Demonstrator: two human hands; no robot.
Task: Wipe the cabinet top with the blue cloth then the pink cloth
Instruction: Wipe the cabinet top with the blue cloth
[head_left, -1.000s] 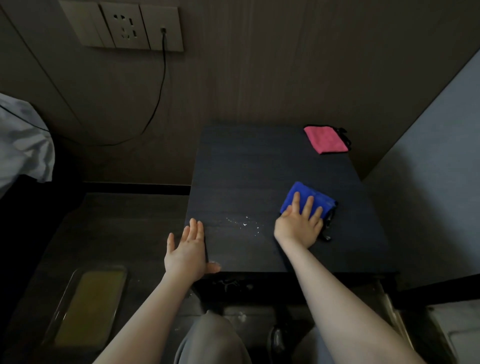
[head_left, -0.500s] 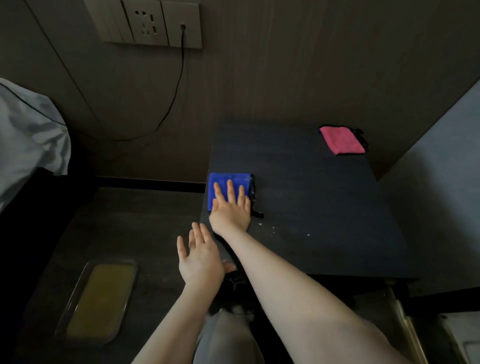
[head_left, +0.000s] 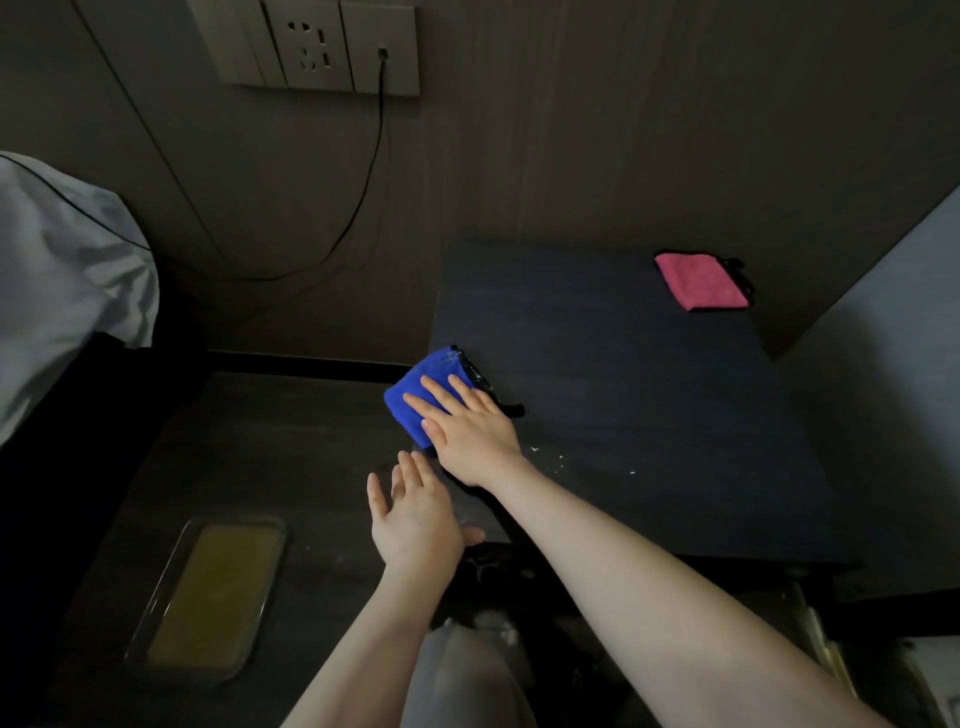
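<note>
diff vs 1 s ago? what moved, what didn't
The right hand, flat on the blue cloth, swept it leftward across the cabinet top, from the front right area to the left edge, where it now partly overhangs. Most of the white crumbs are gone; a few specks remain. The left hand stays open beside the front-left corner, palm up. The pink cloth is unmoved at the back right.

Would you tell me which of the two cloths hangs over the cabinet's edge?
The blue cloth, under the right hand, overhangs the cabinet top's left edge; the pink cloth lies fully on it.
</note>
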